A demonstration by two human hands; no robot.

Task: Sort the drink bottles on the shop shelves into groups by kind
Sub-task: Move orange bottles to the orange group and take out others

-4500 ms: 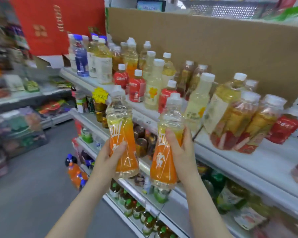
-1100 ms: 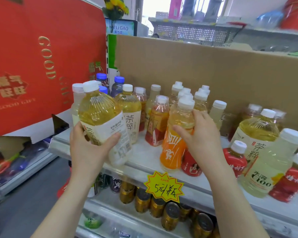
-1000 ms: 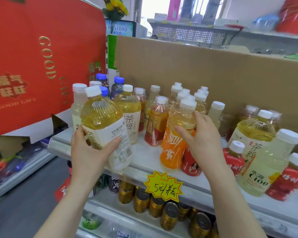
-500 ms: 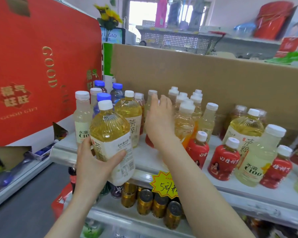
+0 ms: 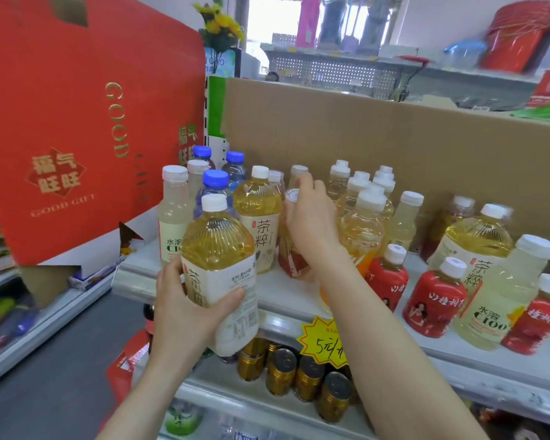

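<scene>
A second ago the right hand (image 5: 311,223) was steadying the orange bottle (image 5: 361,236) at the front of the shelf (image 5: 131,282). It has let that go, and the bottle now stands on its own among the white-capped ones. The hand has crossed left and curls round the shoulder of a small amber bottle (image 5: 294,262) with a red label, whose cap shows just beside the fingers. The left hand (image 5: 185,312) hasn't changed: it grasps the big tea bottle (image 5: 218,274) by its label, held off the shelf in front of the edge. A matching tea (image 5: 259,223) stands just behind it. From here it looks as if the orange drink is placed. The amber one seems to be coming out next, perhaps to make room for the held tea beside its twin.
</scene>
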